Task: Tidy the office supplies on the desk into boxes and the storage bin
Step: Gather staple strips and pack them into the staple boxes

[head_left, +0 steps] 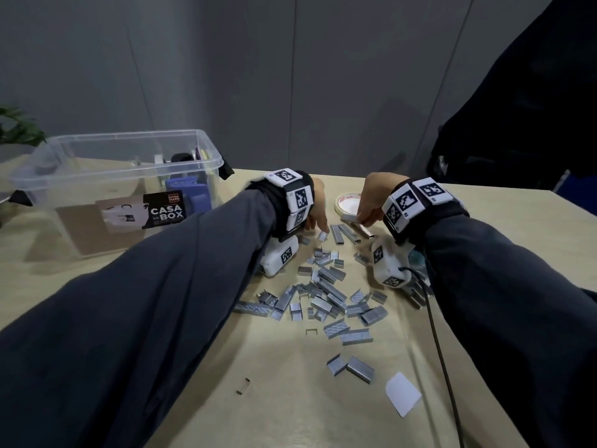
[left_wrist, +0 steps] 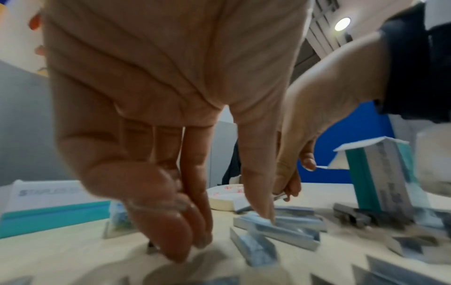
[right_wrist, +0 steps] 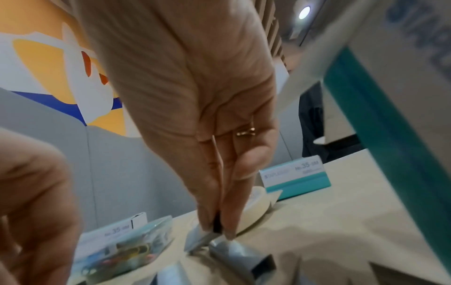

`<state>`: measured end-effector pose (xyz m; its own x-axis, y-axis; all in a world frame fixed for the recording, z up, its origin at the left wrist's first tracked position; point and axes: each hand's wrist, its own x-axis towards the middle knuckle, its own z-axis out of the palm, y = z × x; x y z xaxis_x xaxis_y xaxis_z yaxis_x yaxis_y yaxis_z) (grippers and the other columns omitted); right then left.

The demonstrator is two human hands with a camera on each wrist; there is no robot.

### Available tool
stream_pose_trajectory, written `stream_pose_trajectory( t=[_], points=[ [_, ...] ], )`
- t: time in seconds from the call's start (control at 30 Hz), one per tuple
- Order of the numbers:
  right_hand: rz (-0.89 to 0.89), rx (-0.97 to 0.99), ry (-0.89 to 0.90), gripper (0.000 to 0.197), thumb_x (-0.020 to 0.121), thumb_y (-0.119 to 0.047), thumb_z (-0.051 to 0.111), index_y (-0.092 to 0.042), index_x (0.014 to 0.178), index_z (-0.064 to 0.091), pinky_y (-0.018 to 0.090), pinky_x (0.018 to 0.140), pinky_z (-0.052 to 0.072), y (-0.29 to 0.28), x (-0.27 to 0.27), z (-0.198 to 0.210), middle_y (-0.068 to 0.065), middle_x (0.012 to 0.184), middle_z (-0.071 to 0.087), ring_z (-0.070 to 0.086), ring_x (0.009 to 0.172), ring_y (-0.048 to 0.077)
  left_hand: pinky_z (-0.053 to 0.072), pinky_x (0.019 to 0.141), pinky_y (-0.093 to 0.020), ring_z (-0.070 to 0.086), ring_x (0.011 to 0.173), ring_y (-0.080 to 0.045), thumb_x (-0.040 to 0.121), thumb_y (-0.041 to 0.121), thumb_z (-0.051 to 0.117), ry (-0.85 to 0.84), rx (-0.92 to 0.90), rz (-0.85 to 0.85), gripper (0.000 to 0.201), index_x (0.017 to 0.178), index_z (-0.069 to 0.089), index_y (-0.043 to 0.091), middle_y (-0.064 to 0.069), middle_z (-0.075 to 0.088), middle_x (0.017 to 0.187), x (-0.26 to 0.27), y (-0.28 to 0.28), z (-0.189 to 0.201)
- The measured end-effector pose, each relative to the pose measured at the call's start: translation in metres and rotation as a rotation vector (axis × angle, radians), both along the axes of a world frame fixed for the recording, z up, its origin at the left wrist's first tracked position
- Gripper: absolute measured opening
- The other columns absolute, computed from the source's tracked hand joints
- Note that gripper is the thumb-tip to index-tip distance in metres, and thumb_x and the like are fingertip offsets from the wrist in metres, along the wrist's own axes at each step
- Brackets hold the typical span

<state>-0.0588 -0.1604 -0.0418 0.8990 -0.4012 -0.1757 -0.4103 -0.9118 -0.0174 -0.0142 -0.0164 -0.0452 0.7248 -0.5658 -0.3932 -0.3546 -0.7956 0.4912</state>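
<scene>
Nearest, at about 5 o'clock on the beige desk (head_left: 193, 399), a small white card (head_left: 403, 393) is seen lying flat, with two short staple strips (head_left: 352, 367) just beside it at its 10 o'clock and a single loose staple (head_left: 244, 385) well apart at 9 o'clock. Farther in, near the centre, a scattered heap of staple strips (head_left: 326, 295) is spread over the desk, and a black cable (head_left: 434, 334) is run along its 3 o'clock side.

Beyond the heap, both dark-sleeved arms are extended, each wrist banded with black-and-white marker blocks. The left hand (head_left: 318, 208) is held with fingers pointing down, loosely extended, nothing gripped; its fingertips (left_wrist: 180, 248) are brought to the desk beside a short strip. In the left wrist view the picture is blurred, so actual contact cannot be told. The right hand (head_left: 371, 202) is closed in a pinch: one long staple strip (right_wrist: 200, 239) is clamped between thumb and fingers, its lower end among other strips on the desk. A ring (right_wrist: 245, 132) is noted on this hand.

Past the hands, at 12 o'clock, a roll of tape (head_left: 347, 202) is laid flat. A teal-and-white staples box (right_wrist: 296, 176) is seen near it. At 10 o'clock, farthest, the clear storage bin (head_left: 119, 169) is standing open, some items already inside.
</scene>
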Motion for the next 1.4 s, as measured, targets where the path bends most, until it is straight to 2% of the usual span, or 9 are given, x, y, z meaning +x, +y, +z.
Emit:
stream_pose_trajectory(
  t=[0.13,0.2,0.27,0.5,0.67,0.87,1.03,1.17,1.4],
  points=[
    [0.019,0.045,-0.057,0.045,0.066,-0.044,0.083,-0.005,0.088,0.076,0.038,0.08,0.06,0.0,0.002,-0.008,0.011,0.086,0.075,0.071,0.08,0.027,0.036,0.036,-0.009,0.046,0.031,-0.003,0.078,0.015,0.08,-0.169,0.078,-0.127,0.026,0.055,0.07,0.008,0.007,0.055,0.038,-0.003,-0.008,-0.005],
    [0.017,-0.017,-0.052,0.053,0.051,-0.052,0.085,-0.006,0.074,0.073,0.038,0.076,0.062,-0.007,0.009,-0.012,0.005,0.074,0.074,0.072,0.071,0.022,0.033,0.032,-0.01,0.044,0.026,-0.001,0.079,0.01,0.077,-0.24,0.075,-0.157,0.013,0.088,0.073,0.001,0.01,0.048,0.03,-0.004,-0.011,-0.007],
    [0.038,-0.054,-0.015,0.044,0.052,-0.037,0.092,-0.004,0.072,0.071,0.038,0.076,0.062,-0.006,0.011,-0.013,0.003,0.072,0.074,0.074,0.072,0.019,0.037,0.031,-0.01,0.045,0.026,0.002,0.081,0.007,0.075,-0.28,0.104,-0.149,0.035,0.114,0.063,0.009,0.019,0.043,0.027,-0.005,-0.011,-0.009],
    [-0.059,0.026,-0.096,0.026,0.07,-0.019,0.084,-0.009,0.069,0.06,0.038,0.083,0.058,0.011,-0.007,0.007,0.008,0.086,0.074,0.073,0.085,0.025,0.051,0.06,-0.025,0.059,0.064,-0.019,0.067,0.024,0.087,-0.421,0.197,-0.179,0.033,0.077,0.057,0.013,0.0,0.06,0.064,-0.01,-0.007,-0.008],
    [-0.044,0.095,-0.034,0.026,0.073,-0.026,0.085,-0.008,0.076,0.067,0.038,0.088,0.057,0.017,-0.014,0.014,0.007,0.08,0.076,0.074,0.085,0.022,0.05,0.061,-0.029,0.057,0.059,-0.021,0.06,0.032,0.09,-0.488,0.241,-0.223,0.041,0.06,0.055,0.011,-0.002,0.058,0.058,-0.02,0.002,0.002],
    [0.101,0.119,0.024,0.02,0.081,-0.028,0.079,-0.008,0.082,0.076,0.033,0.085,0.057,0.035,-0.032,0.022,0.001,0.072,0.076,0.075,0.084,0.017,0.059,0.068,-0.031,0.069,0.064,-0.019,0.071,0.009,0.082,-0.32,-0.007,-0.102,0.019,0.078,0.07,-0.004,-0.011,0.072,0.07,-0.022,0.036,0.018],
    [0.328,0.258,0.215,0.013,0.085,-0.018,0.074,-0.014,0.097,0.077,0.019,0.056,0.048,0.056,-0.045,0.023,-0.001,0.084,0.077,0.072,0.074,0.008,0.06,0.062,-0.024,0.071,0.062,-0.018,0.075,-0.004,0.076,-0.083,-0.362,0.064,0.012,0.081,0.066,-0.005,-0.015,0.071,0.07,-0.019,0.091,0.03],
    [0.462,0.303,0.189,0.014,0.086,-0.018,0.074,-0.018,0.1,0.076,0.021,0.061,0.051,0.079,-0.042,0.017,-0.006,0.081,0.076,0.071,0.071,0.002,0.058,0.063,-0.02,0.071,0.068,-0.016,0.077,-0.001,0.074,0.002,-0.476,0.12,0.011,0.087,0.07,-0.001,-0.018,0.073,0.086,-0.021,0.139,0.031],
    [0.606,0.181,0.161,0.03,0.073,-0.035,0.085,-0.019,0.096,0.075,0.019,0.06,0.053,0.125,-0.029,0.001,-0.003,0.086,0.074,0.063,0.061,-0.001,0.057,0.059,-0.021,0.07,0.064,-0.016,0.083,-0.003,0.066,-0.001,-0.627,0.146,0.029,0.111,0.067,0.004,-0.013,0.067,0.071,-0.028,0.186,0.013]
  ],
)
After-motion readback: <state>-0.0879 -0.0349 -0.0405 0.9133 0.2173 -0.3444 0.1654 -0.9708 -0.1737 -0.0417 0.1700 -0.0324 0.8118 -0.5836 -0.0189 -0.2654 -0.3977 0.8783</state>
